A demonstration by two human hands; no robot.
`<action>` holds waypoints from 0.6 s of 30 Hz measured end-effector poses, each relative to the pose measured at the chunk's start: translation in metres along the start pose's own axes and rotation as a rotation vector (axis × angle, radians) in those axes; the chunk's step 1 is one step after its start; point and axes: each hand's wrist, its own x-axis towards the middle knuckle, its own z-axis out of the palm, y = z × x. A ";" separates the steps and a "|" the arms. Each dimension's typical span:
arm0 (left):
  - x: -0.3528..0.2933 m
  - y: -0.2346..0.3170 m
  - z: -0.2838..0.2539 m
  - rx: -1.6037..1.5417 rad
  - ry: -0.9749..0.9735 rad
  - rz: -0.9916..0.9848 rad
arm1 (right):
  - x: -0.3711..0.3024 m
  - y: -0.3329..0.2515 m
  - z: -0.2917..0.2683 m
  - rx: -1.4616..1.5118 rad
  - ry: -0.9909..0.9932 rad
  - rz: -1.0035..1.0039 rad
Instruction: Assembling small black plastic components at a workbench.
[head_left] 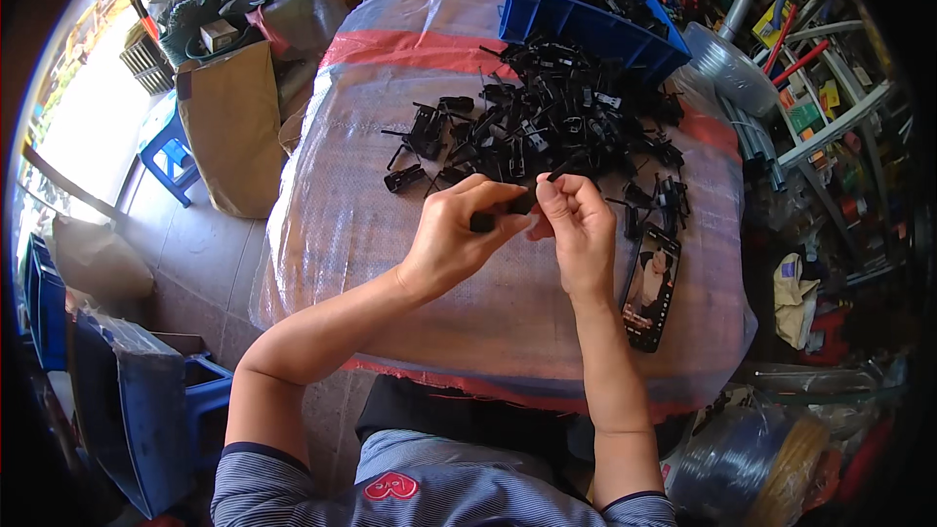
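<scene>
My two hands meet above the middle of a covered work surface (488,322). In my left hand (449,234) a small black plastic part (524,203) is gripped between thumb and fingers, mostly hidden by them. My right hand (584,234), thumb and fingertips pinched, holds the same part at its right end, where a thin dark tip sticks up. Just beyond my hands lies a loose pile of similar black plastic parts (561,122), some with thin rods or levers. A phone (652,283) with a lit screen lies by my right wrist.
A blue plastic crate (537,15) of black parts stands at the far right of the surface. Beside it are a clear plastic spool (727,68) and a metal rack (835,127). Leftward are brown cardboard (229,127) and a blue stool (166,141). Wrapped coils (732,464) sit lower right.
</scene>
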 end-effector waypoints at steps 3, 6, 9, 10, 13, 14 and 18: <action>0.001 -0.003 -0.002 -0.367 -0.025 -0.258 | 0.002 -0.008 -0.004 -0.597 0.050 -0.436; 0.006 -0.003 -0.010 -0.468 -0.131 -0.356 | -0.001 -0.012 0.002 -0.017 0.132 -0.276; 0.008 -0.010 -0.010 -0.485 -0.095 -0.369 | -0.001 -0.010 -0.006 -0.103 -0.053 -0.357; 0.008 -0.011 -0.010 -0.493 -0.067 -0.371 | -0.002 -0.011 -0.007 -0.201 -0.116 -0.419; 0.005 -0.004 -0.007 -0.498 -0.055 -0.294 | -0.002 -0.011 -0.006 -0.344 -0.164 -0.502; 0.004 -0.003 -0.006 -0.476 -0.046 -0.239 | -0.001 -0.009 -0.007 -0.297 -0.211 -0.433; 0.000 -0.004 -0.008 -0.142 -0.017 -0.021 | -0.002 -0.004 -0.003 -0.102 -0.250 -0.254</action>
